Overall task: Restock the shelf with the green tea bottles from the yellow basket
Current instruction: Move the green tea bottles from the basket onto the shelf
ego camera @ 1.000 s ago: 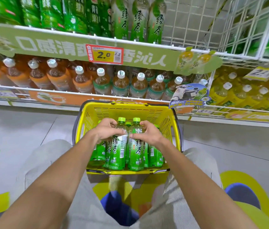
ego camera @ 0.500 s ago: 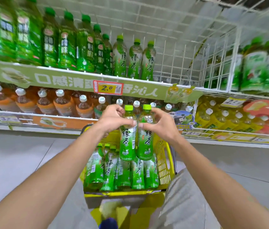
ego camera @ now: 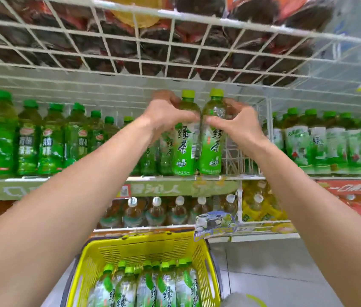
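Note:
Two green tea bottles stand side by side at the front edge of the green shelf (ego camera: 166, 178). My left hand (ego camera: 166, 114) grips the shoulder of the left bottle (ego camera: 184, 149). My right hand (ego camera: 237, 122) grips the shoulder of the right bottle (ego camera: 211, 149). Their bases sit at the shelf's lip; I cannot tell whether they rest on it. More of the same tea stands just behind and to the left. Below, the yellow basket (ego camera: 131, 249) holds several green tea bottles (ego camera: 146, 284) upright.
Darker green bottles (ego camera: 29, 140) fill the shelf to the left. A white wire divider (ego camera: 268, 138) stands to the right, with other green drinks beyond. A wire rack (ego camera: 153, 47) of dark bottles hangs overhead. Brown tea bottles (ego camera: 166, 211) line the lower shelf.
Both hands lifted the two bottles out of the basket and up to the green tea shelf. The view tilted upward with them.

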Demonstrator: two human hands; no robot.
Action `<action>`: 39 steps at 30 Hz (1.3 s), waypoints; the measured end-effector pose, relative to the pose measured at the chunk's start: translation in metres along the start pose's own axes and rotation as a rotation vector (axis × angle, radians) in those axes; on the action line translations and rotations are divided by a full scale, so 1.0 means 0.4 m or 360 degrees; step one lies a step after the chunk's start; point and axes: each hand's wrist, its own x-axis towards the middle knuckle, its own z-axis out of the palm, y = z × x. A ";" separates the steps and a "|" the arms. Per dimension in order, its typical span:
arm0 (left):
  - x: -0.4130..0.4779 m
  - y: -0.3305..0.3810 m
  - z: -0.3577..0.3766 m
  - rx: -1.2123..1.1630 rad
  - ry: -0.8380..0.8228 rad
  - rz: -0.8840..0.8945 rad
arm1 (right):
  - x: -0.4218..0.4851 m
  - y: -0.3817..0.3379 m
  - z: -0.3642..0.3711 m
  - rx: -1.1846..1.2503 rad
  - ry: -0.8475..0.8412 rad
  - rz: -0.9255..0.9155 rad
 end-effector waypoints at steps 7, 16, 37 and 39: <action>0.155 -0.204 0.151 0.0291 0.0120 -0.0027 | 0.115 0.237 0.131 -0.0052 -0.0015 0.0172; 0.272 -0.305 0.167 0.0453 0.0063 0.0036 | 0.182 0.402 0.198 0.0042 -0.0169 0.0113; 0.298 -0.245 0.184 0.0826 -0.0134 0.0127 | 0.269 0.392 0.172 0.0018 -0.0429 0.0286; 0.301 -0.243 0.187 0.0893 -0.0151 0.0138 | 0.272 0.405 0.170 -0.0003 -0.0455 0.0284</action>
